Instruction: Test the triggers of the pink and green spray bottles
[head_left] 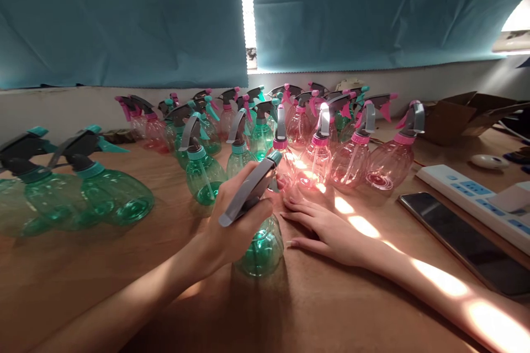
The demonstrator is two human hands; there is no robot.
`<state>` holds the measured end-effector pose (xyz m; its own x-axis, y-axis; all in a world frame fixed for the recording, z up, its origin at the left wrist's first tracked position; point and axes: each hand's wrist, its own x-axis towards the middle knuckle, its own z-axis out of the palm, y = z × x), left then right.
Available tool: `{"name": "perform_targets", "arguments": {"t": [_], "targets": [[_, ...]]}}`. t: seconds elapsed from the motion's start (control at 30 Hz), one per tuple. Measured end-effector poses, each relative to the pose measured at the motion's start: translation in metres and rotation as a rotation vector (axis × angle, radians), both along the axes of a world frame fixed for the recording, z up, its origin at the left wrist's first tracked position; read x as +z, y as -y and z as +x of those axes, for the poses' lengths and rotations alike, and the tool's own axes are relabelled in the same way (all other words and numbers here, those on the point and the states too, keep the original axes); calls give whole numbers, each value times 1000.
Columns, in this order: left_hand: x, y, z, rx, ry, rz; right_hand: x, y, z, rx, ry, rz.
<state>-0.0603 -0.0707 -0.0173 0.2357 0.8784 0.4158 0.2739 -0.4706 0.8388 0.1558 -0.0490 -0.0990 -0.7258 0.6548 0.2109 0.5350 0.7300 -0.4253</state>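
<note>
A green plastic spray bottle (263,251) stands on the wooden table (314,309) in front of me. My left hand (236,215) is wrapped around its neck, under the grey trigger head (248,190). To its right, my right hand (321,226) lies flat on the table with its fingers stretched out and nothing in it, fingertips close to the bottle's base. Just behind both hands stand several green bottles (202,174) and pink bottles (351,160).
Two larger-looking green bottles (111,193) stand at the left edge. At the right lie a dark phone (467,240), a white power strip (476,201) and an open cardboard box (464,113). Teal curtains (124,16) hang behind the table.
</note>
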Motion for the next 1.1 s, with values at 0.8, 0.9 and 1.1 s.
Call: {"name": "perform_targets", "arguments": {"t": [0.8,0.9,1.1], "targets": [[-4,-4,-1,-44,-20,3,0,-2,1,-6,-11,15],[-3,-4,-1,-51,-16,-1,-1,-2,1,-4,-36,-1],[-4,-5,-1,-71,-17,6,0,-3,1,-6,-17,5]]}}
